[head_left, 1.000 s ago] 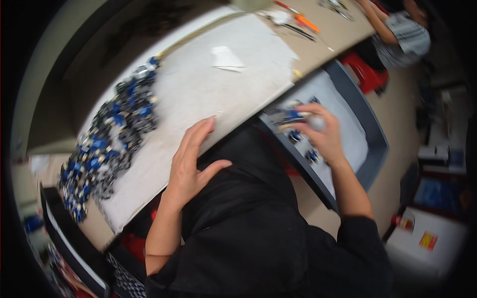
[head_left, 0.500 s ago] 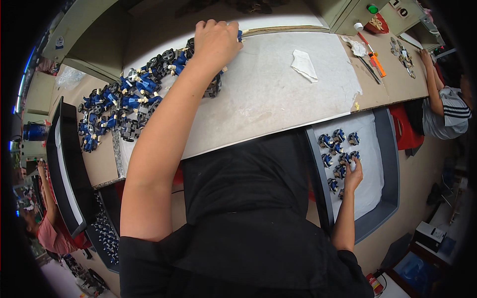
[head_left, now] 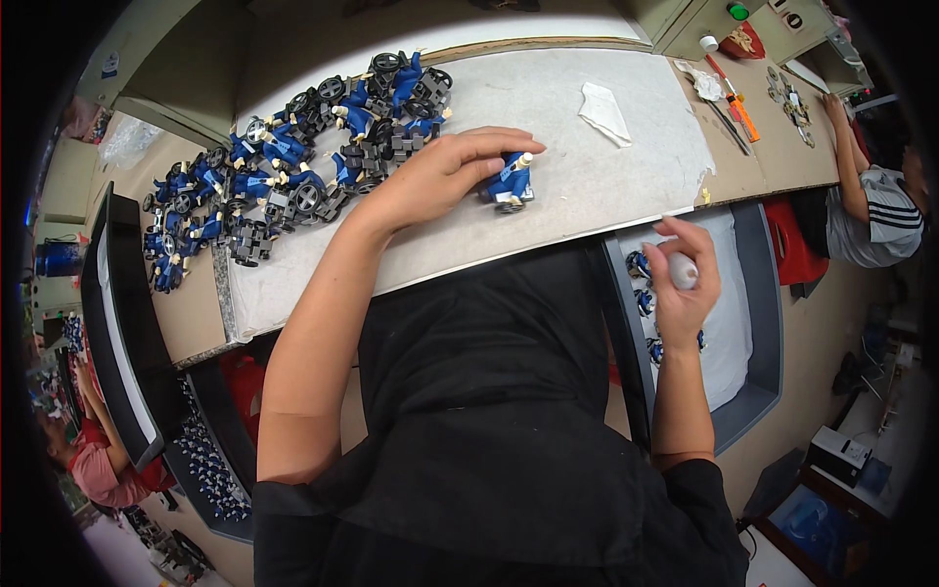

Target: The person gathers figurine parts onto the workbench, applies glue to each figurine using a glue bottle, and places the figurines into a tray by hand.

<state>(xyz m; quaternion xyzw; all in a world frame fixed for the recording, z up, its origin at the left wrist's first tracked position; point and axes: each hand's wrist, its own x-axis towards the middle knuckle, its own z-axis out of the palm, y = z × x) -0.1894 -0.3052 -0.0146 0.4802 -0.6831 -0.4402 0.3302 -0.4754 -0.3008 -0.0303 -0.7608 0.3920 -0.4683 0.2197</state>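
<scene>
My left hand (head_left: 445, 178) is over the white-covered worktop, thumb and fingers closed round a toy figure (head_left: 513, 182) in blue with a pale head, seated on a dark wheeled base. To its left spreads a heap of similar blue figures (head_left: 284, 147) with grey and black wheeled parts. My right hand (head_left: 685, 293) is raised over the near-left part of the grey tray (head_left: 763, 323), its fingers curled round a small whitish rounded thing (head_left: 683, 271) whose kind I cannot make out. Several small blue figures (head_left: 644, 301) stand in that tray, partly hidden by the hand.
A crumpled white paper (head_left: 604, 115) lies on the worktop. Farther right are an orange-handled tool (head_left: 743, 119), metal parts (head_left: 792, 108) and a red bowl (head_left: 743, 44). A black tray (head_left: 122, 323) stands at left, above another tray of figures (head_left: 210, 470). Co-workers sit on both sides.
My left hand has come back from the far side of the heap toward me and right, bringing a toy figure. My right hand has risen from the tray's figures toward the worktop edge.
</scene>
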